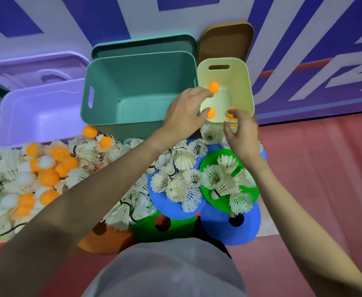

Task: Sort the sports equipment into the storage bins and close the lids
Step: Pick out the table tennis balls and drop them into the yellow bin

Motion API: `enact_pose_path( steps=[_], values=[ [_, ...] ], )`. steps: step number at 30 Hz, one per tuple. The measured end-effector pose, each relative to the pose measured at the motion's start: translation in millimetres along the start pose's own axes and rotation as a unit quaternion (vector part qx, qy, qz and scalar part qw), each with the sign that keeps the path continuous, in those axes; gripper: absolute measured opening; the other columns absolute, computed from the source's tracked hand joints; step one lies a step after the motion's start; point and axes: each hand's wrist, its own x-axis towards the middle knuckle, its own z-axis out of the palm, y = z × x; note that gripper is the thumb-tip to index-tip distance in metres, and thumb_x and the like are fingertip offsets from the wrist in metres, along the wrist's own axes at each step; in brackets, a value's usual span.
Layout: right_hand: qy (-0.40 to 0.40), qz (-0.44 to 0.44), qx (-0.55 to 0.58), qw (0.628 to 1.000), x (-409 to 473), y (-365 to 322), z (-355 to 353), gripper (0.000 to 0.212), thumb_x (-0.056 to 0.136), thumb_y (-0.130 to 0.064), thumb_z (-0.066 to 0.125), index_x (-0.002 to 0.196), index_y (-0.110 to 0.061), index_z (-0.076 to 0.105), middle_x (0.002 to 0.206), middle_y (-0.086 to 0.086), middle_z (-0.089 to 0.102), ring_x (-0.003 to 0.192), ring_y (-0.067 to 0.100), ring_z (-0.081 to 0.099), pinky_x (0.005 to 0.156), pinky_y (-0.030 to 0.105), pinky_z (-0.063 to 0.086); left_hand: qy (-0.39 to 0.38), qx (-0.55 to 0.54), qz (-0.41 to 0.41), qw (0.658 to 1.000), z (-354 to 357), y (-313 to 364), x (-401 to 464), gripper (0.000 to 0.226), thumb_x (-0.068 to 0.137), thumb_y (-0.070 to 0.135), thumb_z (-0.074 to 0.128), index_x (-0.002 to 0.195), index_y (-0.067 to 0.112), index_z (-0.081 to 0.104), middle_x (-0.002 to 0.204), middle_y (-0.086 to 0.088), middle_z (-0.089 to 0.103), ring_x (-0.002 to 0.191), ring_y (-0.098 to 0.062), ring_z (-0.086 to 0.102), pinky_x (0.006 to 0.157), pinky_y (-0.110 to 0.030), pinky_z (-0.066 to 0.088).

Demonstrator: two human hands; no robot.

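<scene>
While both hands reach over the small yellow bin (pixel 243 82), the left hand (pixel 186 110) has loosely spread fingers, the right hand (pixel 241 131) seems curled around an orange ball (pixel 231 112), mostly hidden, so can't tell. Two more balls (pixel 214 87) sit inside.

three bins (pixel 133 86) behind shuttlecock pile (pixel 175 181); balls (pixel 214 87) in rightmost.
</scene>
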Motion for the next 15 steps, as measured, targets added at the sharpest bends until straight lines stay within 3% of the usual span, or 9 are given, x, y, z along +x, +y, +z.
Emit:
enact_pose_path(
  steps=[4,8,15],
  values=[
    [-0.056,-0.074,0.017,0.996,-40.7,-29.0,14.2,0.026,0.087,-0.011,0.058,0.113,-0.006,0.059,0.109,0.012,0.061,0.103,0.028,0.054,0.086,0.030,0.039,0.017,-0.043,-0.011,0.999,-30.7,-21.2,-55.7,0.026,0.086,0.015,0.061,0.110,0.009,0.067,0.111,-0.003,0.067,0.100,-0.020,0.061,0.089,-0.033,0.050],
    [-0.154,-0.128,0.020,0.980,-71.3,-55.7,34.1,0.032,0.087,-0.009,0.058,0.118,-0.004,0.059,0.111,0.013,0.060,0.105,0.029,0.054,0.089,0.027,0.037,0.005,-0.042,-0.093,0.995,-59.5,-52.6,-114.3,0.023,0.089,0.012,0.065,0.112,0.009,0.068,0.109,-0.003,0.067,0.094,-0.011,0.059,0.088,-0.025,0.048],
    [-0.260,-0.211,0.018,0.942,-96.1,-114.2,76.0,0.035,0.085,-0.004,0.059,0.120,-0.002,0.059,0.110,0.014,0.062,0.105,0.033,0.054,0.090,0.038,0.044,0.044,-0.007,-0.196,0.980,-89.1,-101.4,-192.8,0.021,0.089,0.011,0.066,0.110,0.010,0.069,0.103,-0.007,0.068,0.086,-0.016,0.060,0.081,-0.036,0.052]
  ],
)
